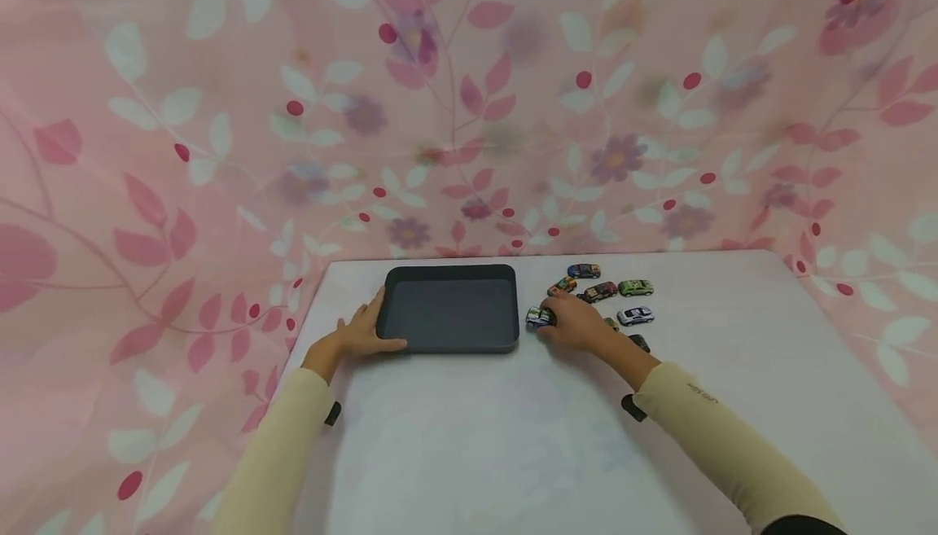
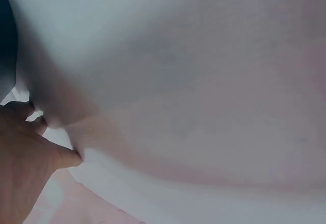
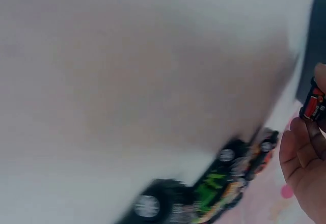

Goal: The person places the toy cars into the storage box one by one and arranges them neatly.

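Observation:
A dark grey rectangular tray (image 1: 447, 350) lies on the white table. My left hand (image 1: 359, 334) rests against its left side, fingers spread and thumb along the near edge. In the left wrist view, the thumb and fingertips (image 2: 69, 158) show at the far left. Just right of the tray, my right hand (image 1: 577, 325) pinches a small toy car (image 1: 538, 317) with white and dark markings. The right wrist view shows a toy car (image 3: 313, 104) with a red and black face between thumb and fingers; part of it is out of frame.
Several toy cars lie around the right hand: a blue-and-orange car (image 1: 584, 271), a green car (image 1: 635, 287), a white police-style car (image 1: 635, 316) and a dark car (image 1: 640, 343) partly behind the wrist. A pink floral cloth (image 1: 469, 111) hangs behind the table (image 1: 476, 437).

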`<state>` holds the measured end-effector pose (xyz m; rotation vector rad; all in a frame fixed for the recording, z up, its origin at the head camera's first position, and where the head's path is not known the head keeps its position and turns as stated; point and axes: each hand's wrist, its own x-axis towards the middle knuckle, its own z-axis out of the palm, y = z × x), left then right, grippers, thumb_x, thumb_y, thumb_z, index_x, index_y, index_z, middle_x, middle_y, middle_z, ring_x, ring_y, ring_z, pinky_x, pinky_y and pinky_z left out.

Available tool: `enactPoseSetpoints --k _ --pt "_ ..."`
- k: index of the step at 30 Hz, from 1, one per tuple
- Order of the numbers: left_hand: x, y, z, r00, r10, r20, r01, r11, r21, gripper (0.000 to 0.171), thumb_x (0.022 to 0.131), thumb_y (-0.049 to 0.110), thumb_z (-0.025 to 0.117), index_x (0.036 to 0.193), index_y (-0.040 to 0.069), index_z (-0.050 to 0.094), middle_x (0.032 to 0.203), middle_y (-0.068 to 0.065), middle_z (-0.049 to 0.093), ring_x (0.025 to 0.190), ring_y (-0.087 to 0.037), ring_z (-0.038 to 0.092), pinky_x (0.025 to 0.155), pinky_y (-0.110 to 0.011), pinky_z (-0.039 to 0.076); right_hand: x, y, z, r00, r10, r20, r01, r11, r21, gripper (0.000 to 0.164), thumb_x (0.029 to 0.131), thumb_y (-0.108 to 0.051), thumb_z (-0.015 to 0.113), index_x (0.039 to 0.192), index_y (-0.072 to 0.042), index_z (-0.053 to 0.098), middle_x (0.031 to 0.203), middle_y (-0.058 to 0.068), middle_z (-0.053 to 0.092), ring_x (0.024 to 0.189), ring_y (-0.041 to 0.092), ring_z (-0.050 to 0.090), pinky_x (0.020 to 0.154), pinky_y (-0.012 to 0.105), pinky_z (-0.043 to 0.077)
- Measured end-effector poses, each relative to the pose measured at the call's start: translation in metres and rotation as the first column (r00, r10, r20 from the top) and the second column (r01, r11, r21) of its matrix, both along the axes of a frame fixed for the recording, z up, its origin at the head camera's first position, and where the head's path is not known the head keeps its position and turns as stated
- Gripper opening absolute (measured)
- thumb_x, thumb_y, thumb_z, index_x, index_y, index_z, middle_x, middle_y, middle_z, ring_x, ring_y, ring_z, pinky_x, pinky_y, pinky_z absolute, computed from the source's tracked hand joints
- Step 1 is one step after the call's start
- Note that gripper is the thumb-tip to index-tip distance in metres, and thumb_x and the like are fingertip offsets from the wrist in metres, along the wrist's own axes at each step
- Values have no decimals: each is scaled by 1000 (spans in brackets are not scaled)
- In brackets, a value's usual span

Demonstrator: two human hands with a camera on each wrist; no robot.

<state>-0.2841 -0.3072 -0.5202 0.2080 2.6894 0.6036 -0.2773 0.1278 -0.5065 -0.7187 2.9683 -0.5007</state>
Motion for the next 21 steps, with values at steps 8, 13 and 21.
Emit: enactPoseSetpoints --k 8,13,21 --pt "2 8 5 1000 9 7 -9 999 48 133 70 76 71 159 25 -14 167 -12 5 152 -43 4 109 -78 -6 -10 -1 23 999 37 -38 -41 995 -88 39 85 -29 77 116 -6 69 103 9 62 85 19 57 74 39 53" --pt "1 12 -1 1000 15 26 -17 999 43 133 69 74 73 159 25 -13 168 -9 6 153 -40 3 110 -76 -6 -14 3 25 996 80 -29 -84 984 -158 41 85 -25 78 118 -4 68 104 11 61 84 17 56 76 36 51" --pt "-2 1 8 1000 7 27 -7 1000 12 136 68 76 72 158 23 -17 168 -12 2 153 -42 3 110 -78 -3 -35 -35 16 999 44 -2 -43 956 -291 42 86 -24 78 119 -1 66 106 15 59 81 19 58 74 35 51"
